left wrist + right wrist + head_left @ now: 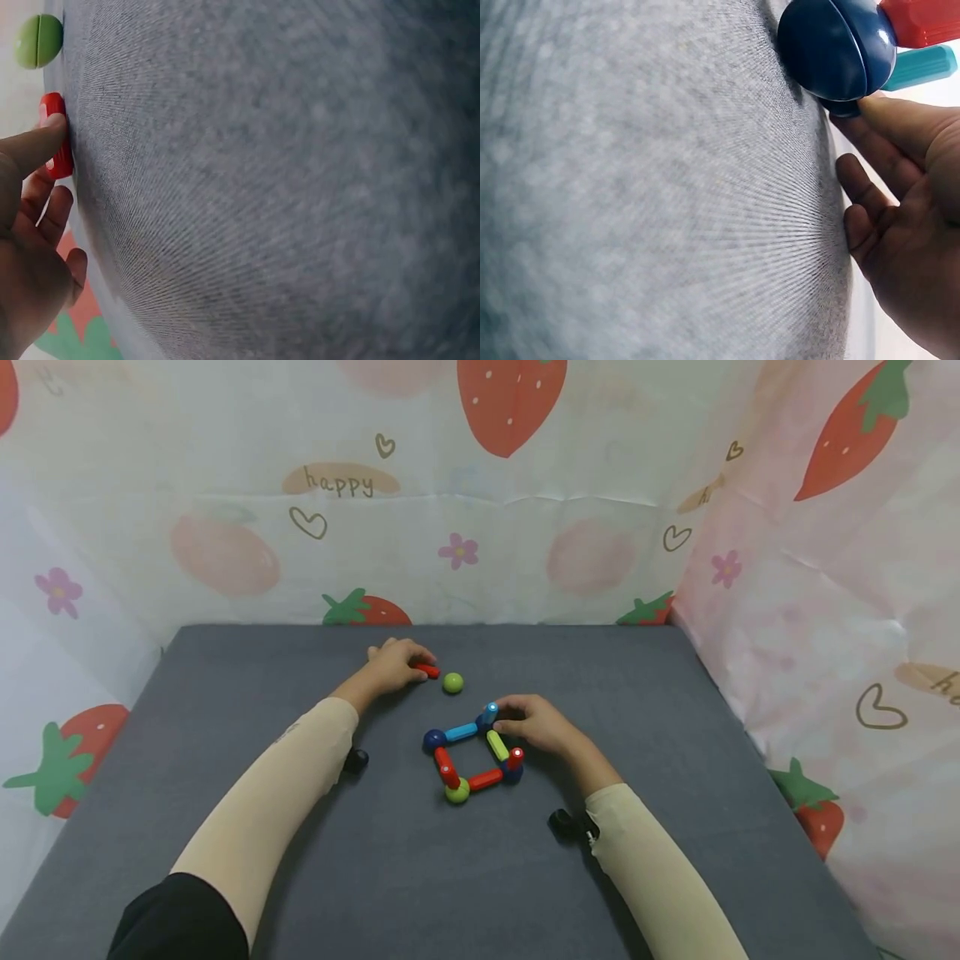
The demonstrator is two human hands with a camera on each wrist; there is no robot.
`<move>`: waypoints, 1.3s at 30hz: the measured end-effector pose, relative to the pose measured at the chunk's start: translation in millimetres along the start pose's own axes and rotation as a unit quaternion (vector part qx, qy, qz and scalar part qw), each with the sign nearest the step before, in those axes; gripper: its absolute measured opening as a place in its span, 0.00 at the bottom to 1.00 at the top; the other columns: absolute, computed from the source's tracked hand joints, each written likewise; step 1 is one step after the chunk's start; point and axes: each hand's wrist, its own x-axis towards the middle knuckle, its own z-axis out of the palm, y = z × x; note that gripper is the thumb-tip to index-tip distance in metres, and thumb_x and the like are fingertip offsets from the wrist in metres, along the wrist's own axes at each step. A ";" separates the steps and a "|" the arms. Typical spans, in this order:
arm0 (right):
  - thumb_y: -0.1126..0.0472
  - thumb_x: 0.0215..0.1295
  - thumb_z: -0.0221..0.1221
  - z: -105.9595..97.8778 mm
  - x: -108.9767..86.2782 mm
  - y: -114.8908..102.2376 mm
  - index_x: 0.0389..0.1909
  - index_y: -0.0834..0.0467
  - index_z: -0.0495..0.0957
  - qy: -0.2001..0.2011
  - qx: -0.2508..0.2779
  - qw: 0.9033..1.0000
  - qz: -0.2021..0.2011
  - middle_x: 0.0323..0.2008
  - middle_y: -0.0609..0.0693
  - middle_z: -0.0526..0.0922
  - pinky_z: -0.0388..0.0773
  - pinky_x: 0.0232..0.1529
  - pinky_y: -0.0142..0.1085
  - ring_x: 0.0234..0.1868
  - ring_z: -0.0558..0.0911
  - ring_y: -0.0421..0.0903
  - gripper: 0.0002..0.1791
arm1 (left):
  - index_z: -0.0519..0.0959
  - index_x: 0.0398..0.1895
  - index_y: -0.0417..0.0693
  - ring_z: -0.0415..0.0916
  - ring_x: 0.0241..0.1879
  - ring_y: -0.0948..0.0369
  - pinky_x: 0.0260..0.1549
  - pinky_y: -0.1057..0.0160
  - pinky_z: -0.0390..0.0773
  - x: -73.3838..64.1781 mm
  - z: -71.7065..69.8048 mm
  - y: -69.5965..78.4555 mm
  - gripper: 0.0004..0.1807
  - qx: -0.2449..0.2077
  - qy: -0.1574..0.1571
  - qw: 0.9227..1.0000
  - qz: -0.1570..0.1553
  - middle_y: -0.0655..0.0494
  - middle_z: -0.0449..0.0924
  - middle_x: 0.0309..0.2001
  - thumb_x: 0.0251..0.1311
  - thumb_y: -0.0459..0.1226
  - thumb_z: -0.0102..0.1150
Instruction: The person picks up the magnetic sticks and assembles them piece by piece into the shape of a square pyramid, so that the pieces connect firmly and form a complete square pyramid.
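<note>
My left hand [392, 666] pinches a short red toy stick [428, 671] between thumb and fingers, low over the table; the left wrist view shows the same stick [54, 105]. Just right of it lies a loose lime-green ball [453, 683]. My right hand [542, 724] holds the dark blue ball [483, 723] at the far right corner of a four-sided frame. Light blue [461, 732], yellow-green and red sticks form its sides. Short sticks stand up from three corners. In the right wrist view, a nearer dark blue ball [832, 49] partly hides the gripped one.
A grey cloth-covered table [420, 877] carries everything. Behind it hangs a strawberry-print curtain [510, 527], which continues along both sides. A black wrist camera [562, 824] juts out under the right sleeve, and another [356, 761] under the left.
</note>
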 end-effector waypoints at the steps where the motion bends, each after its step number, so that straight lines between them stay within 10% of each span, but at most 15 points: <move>1: 0.59 0.72 0.64 0.2 0.0 0.0 0.58 0.55 0.82 0.000 0.000 1.000 0.001 0.52 0.50 0.85 0.80 0.55 0.42 0.51 0.82 0.46 0.16 | 0.83 0.61 0.56 0.66 0.59 0.48 0.55 0.41 0.54 0.2 0.6 0.2 0.18 0.001 0.000 1.000 -0.002 0.52 0.80 0.60 0.69 0.41 0.65; 15: 0.60 0.73 0.63 1.4 -0.2 0.3 0.58 0.56 0.82 0.002 0.005 1.000 -0.009 0.52 0.51 0.86 0.80 0.55 0.41 0.52 0.82 0.46 0.16 | 0.85 0.55 0.57 0.68 0.52 0.51 0.52 0.43 0.54 -8.1 -5.0 6.3 0.13 -0.008 0.001 1.000 0.002 0.56 0.83 0.51 0.69 0.43 0.66; 31: 0.58 0.72 0.64 1.2 0.6 3.1 0.57 0.53 0.82 0.004 -0.004 1.000 0.002 0.50 0.48 0.86 0.80 0.54 0.43 0.50 0.82 0.45 0.15 | 0.80 0.54 0.58 0.73 0.51 0.57 0.59 0.42 0.56 -68.0 -23.8 29.6 0.12 -0.095 0.012 0.994 0.055 0.59 0.81 0.48 0.70 0.44 0.64; 39: 0.58 0.72 0.63 1.3 0.1 -0.6 0.58 0.54 0.82 0.002 0.000 1.000 0.000 0.51 0.49 0.86 0.80 0.55 0.43 0.51 0.83 0.45 0.15 | 0.79 0.53 0.57 0.76 0.49 0.54 0.45 0.52 0.72 -94.9 -21.8 39.7 0.12 -0.183 0.013 0.982 0.050 0.57 0.81 0.46 0.69 0.45 0.65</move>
